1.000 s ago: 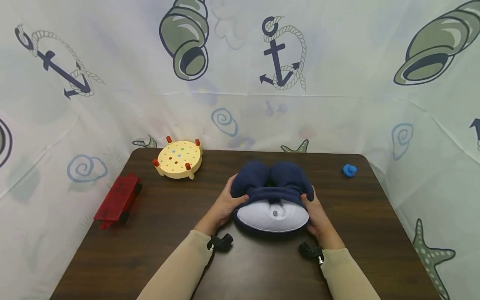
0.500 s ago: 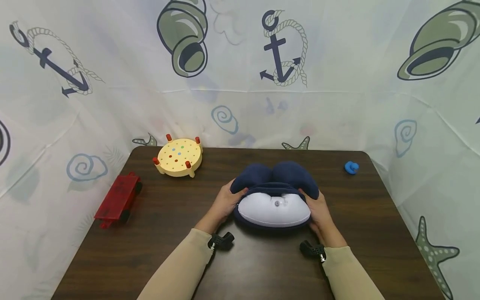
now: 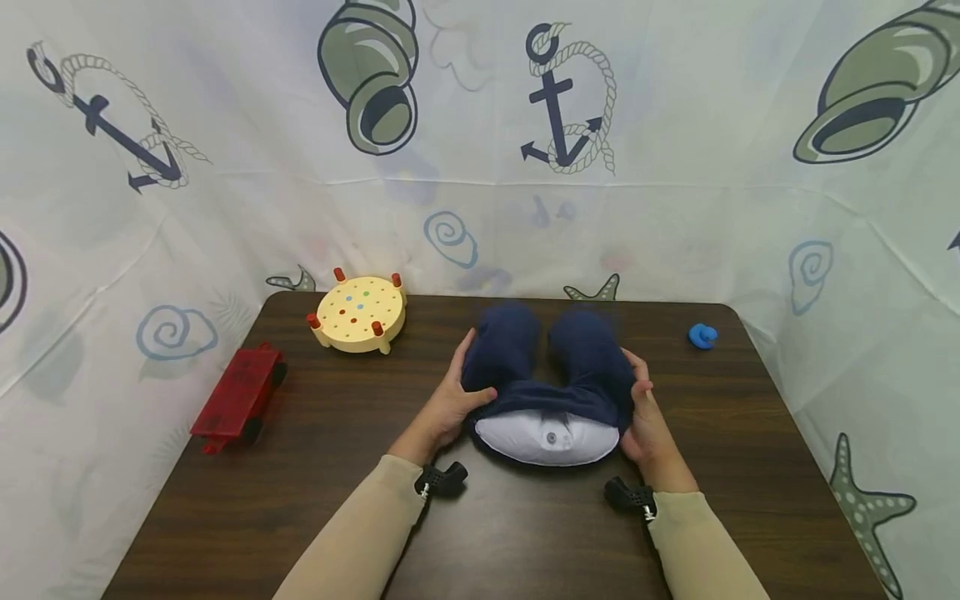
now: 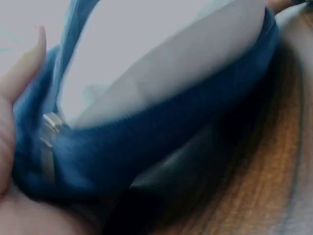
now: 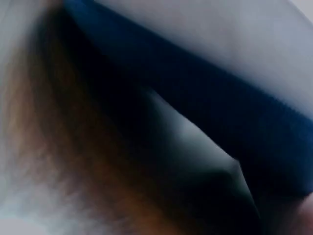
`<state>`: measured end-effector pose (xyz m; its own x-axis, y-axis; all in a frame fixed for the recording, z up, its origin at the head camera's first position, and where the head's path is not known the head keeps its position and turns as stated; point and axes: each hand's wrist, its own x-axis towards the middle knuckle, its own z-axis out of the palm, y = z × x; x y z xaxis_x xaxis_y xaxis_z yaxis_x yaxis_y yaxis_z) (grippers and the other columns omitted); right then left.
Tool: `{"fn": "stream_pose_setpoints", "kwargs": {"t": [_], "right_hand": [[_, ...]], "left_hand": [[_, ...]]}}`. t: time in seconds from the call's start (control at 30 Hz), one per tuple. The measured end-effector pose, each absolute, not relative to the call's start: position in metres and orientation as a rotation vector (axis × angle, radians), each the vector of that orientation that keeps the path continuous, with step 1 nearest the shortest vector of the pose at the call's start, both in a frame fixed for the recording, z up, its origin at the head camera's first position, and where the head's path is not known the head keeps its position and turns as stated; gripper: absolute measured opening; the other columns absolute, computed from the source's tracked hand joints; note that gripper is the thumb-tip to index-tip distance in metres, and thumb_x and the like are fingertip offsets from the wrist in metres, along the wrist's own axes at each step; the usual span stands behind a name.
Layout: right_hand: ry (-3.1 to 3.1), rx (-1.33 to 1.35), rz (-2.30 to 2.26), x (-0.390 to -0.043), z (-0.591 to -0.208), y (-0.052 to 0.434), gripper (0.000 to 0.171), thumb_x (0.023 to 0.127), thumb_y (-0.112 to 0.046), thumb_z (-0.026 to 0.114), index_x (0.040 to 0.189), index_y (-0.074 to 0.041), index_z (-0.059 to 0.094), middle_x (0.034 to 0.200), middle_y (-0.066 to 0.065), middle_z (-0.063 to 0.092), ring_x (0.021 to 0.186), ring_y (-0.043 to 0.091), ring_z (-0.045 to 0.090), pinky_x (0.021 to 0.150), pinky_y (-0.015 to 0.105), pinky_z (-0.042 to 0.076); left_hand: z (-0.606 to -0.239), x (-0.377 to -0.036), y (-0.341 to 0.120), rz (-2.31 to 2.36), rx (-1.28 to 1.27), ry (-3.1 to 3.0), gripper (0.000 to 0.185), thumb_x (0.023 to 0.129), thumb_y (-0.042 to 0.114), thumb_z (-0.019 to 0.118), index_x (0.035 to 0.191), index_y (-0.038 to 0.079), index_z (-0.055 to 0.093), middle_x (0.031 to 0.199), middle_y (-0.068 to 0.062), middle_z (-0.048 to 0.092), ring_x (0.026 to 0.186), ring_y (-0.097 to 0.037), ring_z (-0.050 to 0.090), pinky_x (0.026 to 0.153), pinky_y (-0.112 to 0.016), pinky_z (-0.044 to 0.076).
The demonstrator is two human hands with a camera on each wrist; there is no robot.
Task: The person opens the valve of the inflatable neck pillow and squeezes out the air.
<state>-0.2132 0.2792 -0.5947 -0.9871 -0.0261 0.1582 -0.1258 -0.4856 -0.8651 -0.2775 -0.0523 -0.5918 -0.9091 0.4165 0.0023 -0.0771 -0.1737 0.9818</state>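
A navy U-shaped neck pillow (image 3: 588, 358) is between my two hands in the head view, its two lobes pointing away from me. Its cover gapes along the near edge, baring a white inner cushion (image 3: 517, 433) with a small round valve. On the pillow's left side, my left hand (image 3: 448, 404) grips it, the thumb over the cover. A zipper pull (image 4: 49, 125) hangs near that hand in the left wrist view. My right hand (image 3: 651, 429) holds the opposite side, its thumb up along the edge. The right wrist view is blurred and shows the cover's underside.
The pillow is over a dark wooden table (image 3: 345, 517). A red toy wagon-like piece (image 3: 236, 396) lies at the left. Behind it stands a yellow round dotted piece (image 3: 360, 312) with red pegs. A small blue object (image 3: 702, 336) sits at the far right. A patterned curtain (image 3: 480, 125) hangs behind.
The pillow's lobes have swung up and spread apart, and less of the white cushion shows now than half a second ago. My right thumb has moved from the opening's edge to the pillow's right side.
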Motion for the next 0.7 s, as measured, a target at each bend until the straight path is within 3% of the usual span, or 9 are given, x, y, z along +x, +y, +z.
{"fn": "stream_pose_setpoints", "kwargs": {"t": [0.07, 0.13, 0.23, 0.3, 0.5, 0.6, 0.7], "right_hand": [[-1.777, 0.242, 2.593, -0.214, -0.594, 0.278, 0.099, 0.092, -0.074, 0.067, 0.171, -0.036, 0.023, 0.171, -0.003, 0.034, 0.150, 0.014, 0.043, 0.115, 0.021, 0.043], [-1.992, 0.229, 2.504, -0.215, -0.592, 0.276, 0.100, 0.097, -0.061, 0.074, 0.174, -0.040, 0.014, 0.177, -0.003, 0.025, 0.157, 0.019, 0.034, 0.117, 0.021, 0.039], [-2.154, 0.130, 2.422, -0.217, -0.586, 0.273, 0.092, 0.104, -0.032, 0.077, 0.174, -0.041, 0.018, 0.181, -0.003, 0.021, 0.161, 0.023, 0.028, 0.118, 0.020, 0.036], [-2.182, -0.018, 2.413, -0.216, -0.582, 0.272, 0.086, 0.106, -0.020, 0.073, 0.174, -0.039, 0.023, 0.180, -0.001, 0.026, 0.161, 0.023, 0.030, 0.119, 0.022, 0.037], [-2.115, -0.329, 2.478, -0.214, -0.577, 0.271, 0.087, 0.110, -0.035, 0.067, 0.177, -0.025, 0.012, 0.182, 0.007, 0.022, 0.166, 0.025, 0.026, 0.131, 0.038, 0.031], [-2.089, -0.323, 2.494, -0.214, -0.578, 0.271, 0.082, 0.111, -0.036, 0.064, 0.176, -0.022, 0.015, 0.179, 0.010, 0.029, 0.161, 0.023, 0.033, 0.123, 0.028, 0.041], [-2.016, -0.294, 2.514, -0.212, -0.579, 0.271, 0.076, 0.112, -0.036, 0.063, 0.174, -0.018, 0.023, 0.169, 0.009, 0.042, 0.149, 0.017, 0.047, 0.109, 0.020, 0.050]], "left_hand": [[-0.592, -0.277, -0.052, 2.064, 0.428, 1.829, 0.128, 0.082, 0.024, 0.099, 0.175, 0.040, 0.013, 0.184, 0.001, 0.010, 0.169, -0.030, 0.013, 0.136, -0.058, 0.010], [-0.591, -0.277, -0.052, 1.981, 0.434, 1.911, 0.131, 0.080, 0.023, 0.100, 0.176, 0.036, 0.011, 0.184, 0.000, 0.010, 0.169, -0.031, 0.013, 0.136, -0.060, 0.010], [-0.590, -0.278, -0.051, 1.915, 0.395, 2.003, 0.123, 0.083, 0.022, 0.098, 0.175, 0.032, 0.017, 0.182, -0.004, 0.020, 0.167, -0.033, 0.020, 0.135, -0.061, 0.015], [-0.589, -0.278, -0.050, 1.921, 0.364, 2.039, 0.111, 0.086, 0.022, 0.096, 0.173, 0.029, 0.027, 0.179, -0.007, 0.030, 0.165, -0.035, 0.028, 0.135, -0.061, 0.020], [-0.586, -0.278, -0.048, 1.934, 0.284, 2.104, 0.062, 0.098, 0.027, 0.085, 0.151, 0.024, 0.053, 0.153, -0.010, 0.061, 0.143, -0.031, 0.056, 0.123, -0.055, 0.042], [-0.585, -0.278, -0.047, 1.952, 0.307, 2.084, 0.049, 0.101, 0.022, 0.080, 0.143, 0.022, 0.055, 0.144, -0.009, 0.064, 0.136, -0.028, 0.059, 0.117, -0.049, 0.045], [-0.587, -0.280, -0.047, 1.985, 0.314, 2.080, 0.051, 0.101, 0.019, 0.080, 0.144, 0.022, 0.053, 0.146, -0.010, 0.063, 0.138, -0.028, 0.058, 0.118, -0.048, 0.043]]}}
